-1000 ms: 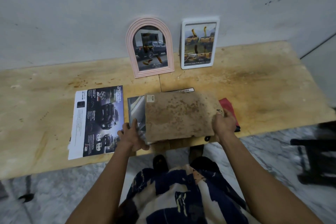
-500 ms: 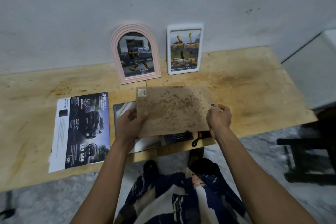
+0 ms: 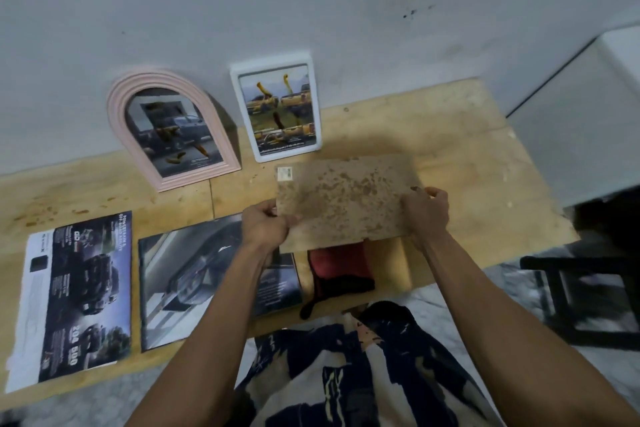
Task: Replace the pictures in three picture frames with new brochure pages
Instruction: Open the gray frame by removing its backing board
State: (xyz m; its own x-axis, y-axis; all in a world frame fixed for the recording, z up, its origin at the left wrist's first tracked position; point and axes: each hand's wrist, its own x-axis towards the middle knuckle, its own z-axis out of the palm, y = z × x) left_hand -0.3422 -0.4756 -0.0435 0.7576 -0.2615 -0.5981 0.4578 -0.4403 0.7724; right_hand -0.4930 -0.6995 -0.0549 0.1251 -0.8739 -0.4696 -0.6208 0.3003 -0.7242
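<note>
I hold a brown stained picture frame (image 3: 346, 198), back side up, above the wooden table (image 3: 485, 156). My left hand (image 3: 265, 227) grips its left edge and my right hand (image 3: 424, 211) grips its right edge. A pink arched frame (image 3: 114, 114) and a white rectangular frame (image 3: 277, 107) lean against the wall, each with a truck picture inside. A brochure page (image 3: 76, 291) lies at the table's left. A second brochure page (image 3: 183, 281) with a dark car lies beside it, partly under my left arm.
A red and black object (image 3: 341, 270) lies on the table below the held frame. A dark chair or stand (image 3: 588, 295) is on the marble floor at the right. A white surface (image 3: 588, 107) adjoins the table's right end.
Both hands lifted the brown frame up and toward the wall, uncovering the car brochure page and the red and black object. The view shifted left.
</note>
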